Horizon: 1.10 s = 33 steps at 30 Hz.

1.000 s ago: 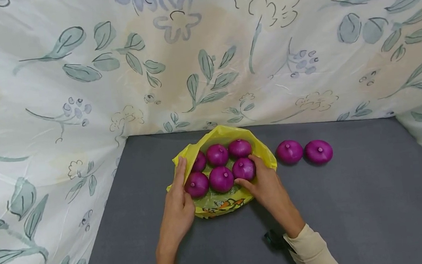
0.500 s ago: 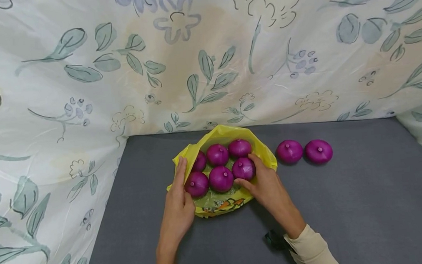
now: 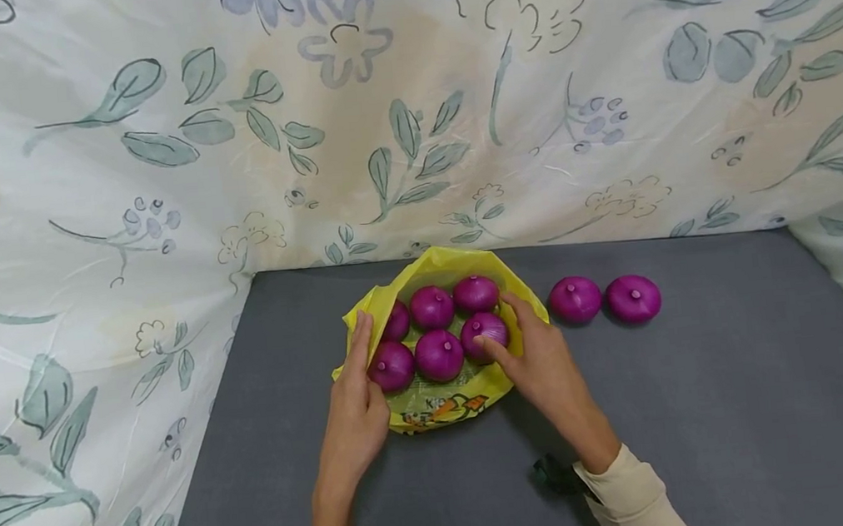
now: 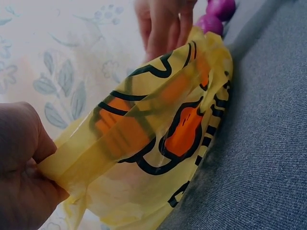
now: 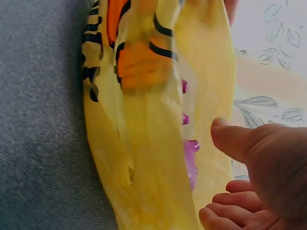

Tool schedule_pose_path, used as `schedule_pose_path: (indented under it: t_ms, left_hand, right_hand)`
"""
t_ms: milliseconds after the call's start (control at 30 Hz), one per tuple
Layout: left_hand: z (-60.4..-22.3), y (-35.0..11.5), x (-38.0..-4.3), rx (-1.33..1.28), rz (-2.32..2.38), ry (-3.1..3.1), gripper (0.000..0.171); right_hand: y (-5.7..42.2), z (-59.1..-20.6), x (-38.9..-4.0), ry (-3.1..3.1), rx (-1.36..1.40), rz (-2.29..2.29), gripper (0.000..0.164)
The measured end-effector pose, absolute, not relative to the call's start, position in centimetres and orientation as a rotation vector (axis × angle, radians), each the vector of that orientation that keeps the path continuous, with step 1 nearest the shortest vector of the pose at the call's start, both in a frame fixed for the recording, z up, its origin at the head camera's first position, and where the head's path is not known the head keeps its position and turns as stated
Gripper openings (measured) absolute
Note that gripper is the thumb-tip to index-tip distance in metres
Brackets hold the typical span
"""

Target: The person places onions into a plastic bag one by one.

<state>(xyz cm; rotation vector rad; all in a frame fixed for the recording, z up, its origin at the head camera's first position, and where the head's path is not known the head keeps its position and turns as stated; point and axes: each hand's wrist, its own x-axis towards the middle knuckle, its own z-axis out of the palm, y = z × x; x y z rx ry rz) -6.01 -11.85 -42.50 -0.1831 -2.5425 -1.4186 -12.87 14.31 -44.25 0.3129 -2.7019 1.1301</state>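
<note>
A yellow plastic bag (image 3: 432, 264) with orange and black print stands with its mouth wide on the dark cloth. Several purple onions lie inside in two rows, among them the front right onion (image 3: 484, 333). My left hand (image 3: 359, 410) grips the bag's left edge; in the left wrist view, thumb and fingers pinch the yellow film (image 4: 72, 167). My right hand (image 3: 551, 369) hovers at the bag's right side, thumb and fingers spread about the front right onion. The right wrist view shows the thumb (image 5: 235, 141) apart from the fingers, with nothing between them.
Two more purple onions, a nearer one (image 3: 575, 300) and an outer one (image 3: 633, 299), sit side by side right of the bag. A floral curtain (image 3: 410, 130) hangs behind and to the left of the dark grey table surface (image 3: 742, 402).
My right hand has loosened from the front right onion and shifted slightly right and up, its thumb now over the onion's lower part. The left hand has kept its hold on the bag.
</note>
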Motion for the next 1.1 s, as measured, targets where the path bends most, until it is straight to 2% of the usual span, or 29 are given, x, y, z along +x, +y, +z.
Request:
schedule_pose_path:
  t_ms: [367,733,1100]
  left_hand:
    - [-42.3,-11.6,-5.9,-0.183,-1.450,-2.539,0.082]
    - [-42.3,-11.8,-5.8,-0.171,-1.451,-2.534,0.087]
    - [-42.3,-11.7,-5.8,-0.178,-1.436,-2.535,0.086]
  right_hand:
    - [17.1,-42.7,-13.4,-2.532,0.247,1.161,0.073]
    - [23.1,-41.7,-13.8,-2.536,0.037,1.097,0.078]
    - [28.9,-42.5,-12.4,-2.590,-0.166,1.032,0.083]
